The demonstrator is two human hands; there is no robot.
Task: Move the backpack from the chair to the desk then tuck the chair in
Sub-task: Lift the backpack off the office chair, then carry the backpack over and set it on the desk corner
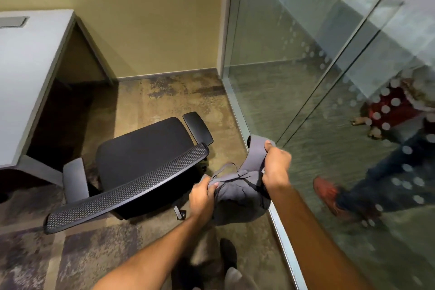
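The grey backpack (pixel 237 193) hangs in the air to the right of the black office chair (pixel 143 155), off its seat and close to the glass partition (pixel 306 77). The left hand (pixel 200 195) grips the fabric at its top edge, fingers curled tight. The right hand (pixel 276 165) holds a shoulder strap, also closed around it. The chair stands apart from the grey desk (pixel 28 66), on patterned carpet (pixel 164 99).
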